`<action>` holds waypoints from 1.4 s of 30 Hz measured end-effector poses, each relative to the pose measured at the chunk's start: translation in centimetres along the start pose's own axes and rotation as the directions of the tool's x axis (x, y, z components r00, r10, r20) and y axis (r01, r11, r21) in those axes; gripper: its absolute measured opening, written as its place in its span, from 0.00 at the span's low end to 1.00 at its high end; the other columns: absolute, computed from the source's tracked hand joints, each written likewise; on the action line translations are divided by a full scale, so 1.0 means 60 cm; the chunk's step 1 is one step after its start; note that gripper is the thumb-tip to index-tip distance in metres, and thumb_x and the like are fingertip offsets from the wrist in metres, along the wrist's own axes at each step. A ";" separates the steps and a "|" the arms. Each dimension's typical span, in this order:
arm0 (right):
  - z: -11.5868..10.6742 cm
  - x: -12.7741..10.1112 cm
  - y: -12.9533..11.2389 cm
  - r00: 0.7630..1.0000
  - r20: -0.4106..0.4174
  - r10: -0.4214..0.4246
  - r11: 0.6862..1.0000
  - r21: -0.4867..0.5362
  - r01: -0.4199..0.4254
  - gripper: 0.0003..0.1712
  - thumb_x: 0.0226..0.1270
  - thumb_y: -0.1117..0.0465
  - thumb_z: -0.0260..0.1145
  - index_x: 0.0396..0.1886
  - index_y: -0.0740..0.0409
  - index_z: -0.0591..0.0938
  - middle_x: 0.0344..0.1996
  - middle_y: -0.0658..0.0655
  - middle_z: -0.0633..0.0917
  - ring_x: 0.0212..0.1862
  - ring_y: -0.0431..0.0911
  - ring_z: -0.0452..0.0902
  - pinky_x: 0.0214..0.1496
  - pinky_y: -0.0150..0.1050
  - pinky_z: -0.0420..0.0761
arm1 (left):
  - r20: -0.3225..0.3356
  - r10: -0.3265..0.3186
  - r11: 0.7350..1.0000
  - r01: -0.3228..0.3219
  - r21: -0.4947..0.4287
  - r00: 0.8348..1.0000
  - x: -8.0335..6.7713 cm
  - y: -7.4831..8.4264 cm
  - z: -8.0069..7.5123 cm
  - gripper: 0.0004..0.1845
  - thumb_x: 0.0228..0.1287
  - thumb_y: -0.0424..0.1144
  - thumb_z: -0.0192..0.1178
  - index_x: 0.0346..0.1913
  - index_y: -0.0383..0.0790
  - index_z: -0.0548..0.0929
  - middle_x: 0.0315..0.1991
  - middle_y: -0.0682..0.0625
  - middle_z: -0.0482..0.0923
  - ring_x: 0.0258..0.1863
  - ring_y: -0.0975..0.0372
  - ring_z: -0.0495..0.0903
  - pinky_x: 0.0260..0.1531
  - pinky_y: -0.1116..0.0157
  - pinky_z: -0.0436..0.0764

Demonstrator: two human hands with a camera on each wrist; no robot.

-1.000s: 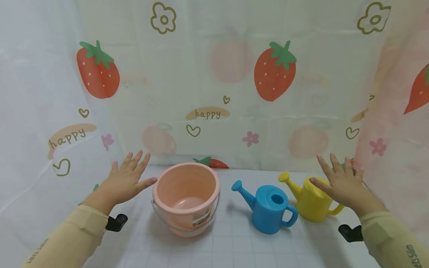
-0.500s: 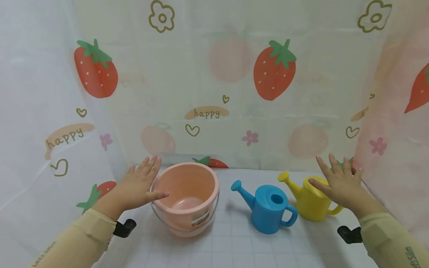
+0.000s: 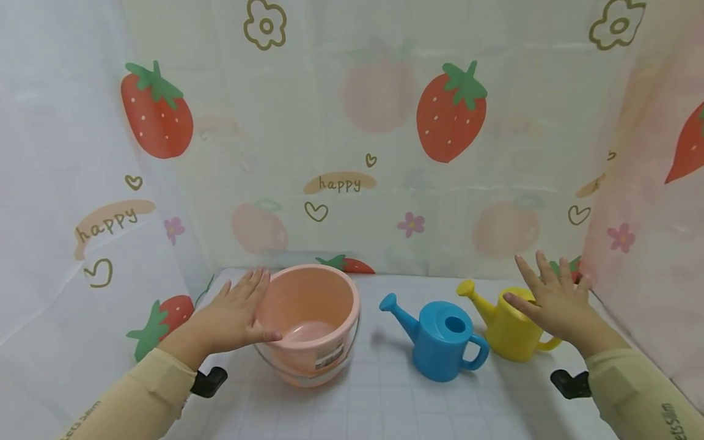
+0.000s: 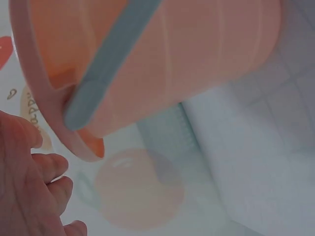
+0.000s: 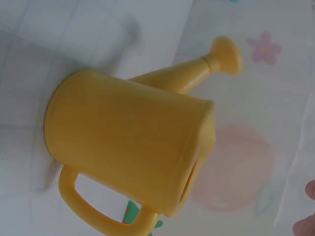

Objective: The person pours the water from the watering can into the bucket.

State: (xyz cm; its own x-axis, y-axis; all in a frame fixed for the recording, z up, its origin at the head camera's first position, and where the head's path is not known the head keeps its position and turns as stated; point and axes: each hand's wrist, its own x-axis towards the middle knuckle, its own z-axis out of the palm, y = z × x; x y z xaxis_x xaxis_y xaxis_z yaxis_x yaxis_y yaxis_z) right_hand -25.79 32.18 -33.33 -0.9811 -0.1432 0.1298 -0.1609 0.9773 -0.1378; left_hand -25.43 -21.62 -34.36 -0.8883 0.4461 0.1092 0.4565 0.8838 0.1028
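Note:
A pink bucket [image 3: 308,360] with a wire-like handle stands upright, left of centre. My left hand [image 3: 228,321] hovers at its left side, fingers straight and thumb over the near rim. In the left wrist view, the fingers [image 4: 51,167] are beside the bucket rim [image 4: 59,118]; whether they touch it I cannot tell. To the right stand a blue watering can [image 3: 440,348] and, behind it, a yellow watering can [image 3: 511,336]. Over the yellow can's right side, my right hand [image 3: 561,305] is spread and holds nothing. The right wrist view shows the yellow can's handle [image 5: 103,216] whole.
A white grid-patterned tabletop [image 3: 385,403] lies under everything. A fruit-printed cloth [image 3: 341,140] forms the back wall, and similar cloth closes in the left and right sides. A black wrist mount [image 3: 209,382] juts from each sleeve.
My left hand has moved right and slightly down, from beside the bucket to over its left rim. The right hand has barely shifted. Bucket and both watering cans stay in place.

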 end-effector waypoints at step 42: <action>0.011 -0.004 -0.010 0.996 -0.053 -0.066 0.957 0.281 0.078 0.44 0.63 0.39 0.56 0.72 0.49 0.50 0.66 0.69 0.58 0.63 0.69 0.50 0.54 0.71 0.56 | 0.041 0.012 1.000 -0.011 -0.017 0.999 0.000 -0.002 0.018 0.65 0.43 0.79 0.46 0.68 0.25 0.48 0.70 0.35 0.44 0.69 0.45 0.45 0.64 0.47 0.52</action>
State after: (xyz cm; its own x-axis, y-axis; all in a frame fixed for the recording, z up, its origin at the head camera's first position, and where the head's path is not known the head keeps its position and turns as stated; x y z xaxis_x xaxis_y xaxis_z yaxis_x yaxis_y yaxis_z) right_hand -25.52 31.55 -33.95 -0.9614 -0.1990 0.1901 -0.2607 0.8799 -0.3972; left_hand -25.52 -21.56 -35.42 -0.8842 0.4619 0.0695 0.4671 0.8762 0.1188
